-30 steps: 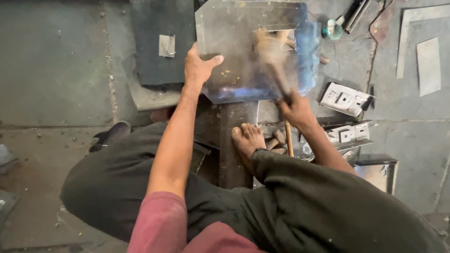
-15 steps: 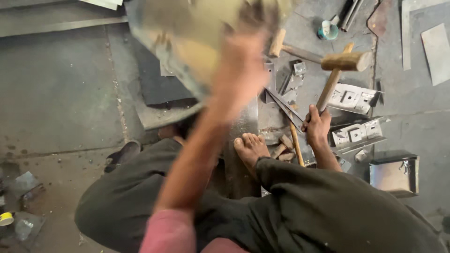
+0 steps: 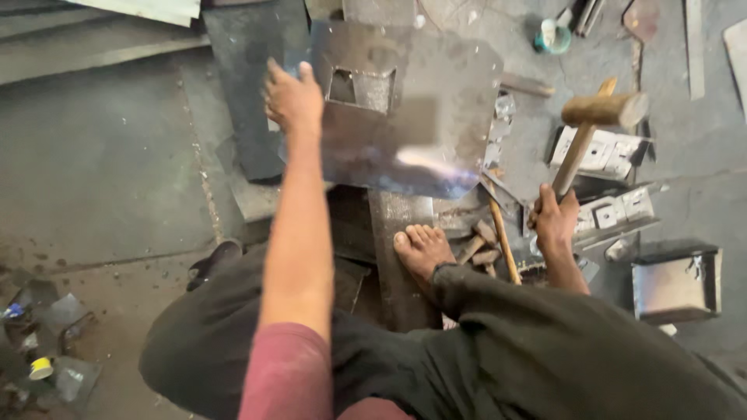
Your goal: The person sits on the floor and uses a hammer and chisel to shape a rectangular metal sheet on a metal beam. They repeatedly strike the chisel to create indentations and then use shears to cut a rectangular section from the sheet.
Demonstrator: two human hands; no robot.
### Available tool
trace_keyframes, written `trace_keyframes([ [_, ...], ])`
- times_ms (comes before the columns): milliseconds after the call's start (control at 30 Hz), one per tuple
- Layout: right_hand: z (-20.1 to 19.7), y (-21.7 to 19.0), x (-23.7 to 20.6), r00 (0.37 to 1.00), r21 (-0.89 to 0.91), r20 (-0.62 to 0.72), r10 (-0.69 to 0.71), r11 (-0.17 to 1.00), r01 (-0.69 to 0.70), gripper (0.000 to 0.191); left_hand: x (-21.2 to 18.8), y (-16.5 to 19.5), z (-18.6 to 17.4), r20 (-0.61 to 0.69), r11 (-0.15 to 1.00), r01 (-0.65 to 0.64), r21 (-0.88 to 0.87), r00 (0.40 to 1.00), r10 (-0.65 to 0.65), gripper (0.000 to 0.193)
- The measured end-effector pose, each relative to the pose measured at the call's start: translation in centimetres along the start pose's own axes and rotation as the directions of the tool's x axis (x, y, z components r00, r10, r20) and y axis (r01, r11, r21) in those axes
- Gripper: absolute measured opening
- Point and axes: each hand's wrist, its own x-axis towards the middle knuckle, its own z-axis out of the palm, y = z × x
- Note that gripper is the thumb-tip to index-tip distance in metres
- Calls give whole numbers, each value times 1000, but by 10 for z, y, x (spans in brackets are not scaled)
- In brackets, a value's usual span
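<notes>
The left hand [image 3: 293, 97] holds a metal sheet [image 3: 412, 117] by its left edge, grip closed on it, fingers over the top. The sheet, with a square cut-out near its upper middle, is raised flat above a long steel bar [image 3: 398, 233] on the floor. The right hand [image 3: 555, 222] is wrapped fully around the handle of a wooden mallet [image 3: 603, 110], head lifted clear to the right of the sheet.

Judged step: positioning the sheet between blows. A further blow would call for the sheet to be settled on the bar and the mallet brought over it.

A bare foot [image 3: 420, 249] rests on the bar just below the sheet, close to any strike line. Small wooden pieces [image 3: 478, 247], stamped metal parts [image 3: 603, 152] and a shiny metal box [image 3: 673, 288] crowd the floor at right.
</notes>
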Motion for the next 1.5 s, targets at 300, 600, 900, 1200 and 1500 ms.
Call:
trace_keyframes([
  [300,29,-51,-12,993,-137,114,-21,990,36,23,-54,44,-18,553,686,246,-685,789,268,35],
  [600,66,-47,-50,901,24,429,63,996,-81,21,-58,74,-50,673,940,-51,-336,685,278,50],
  [900,84,-44,-41,821,423,441,-363,891,167,33,-57,73,-26,679,914,-30,-404,660,322,50],
  [1200,99,-45,-28,942,642,296,-156,763,-75,26,-57,77,-19,657,932,-19,-362,704,269,59],
  [1500,114,-34,-31,956,592,279,-92,800,-96,28,-57,79,-24,719,946,42,-320,661,214,58],
])
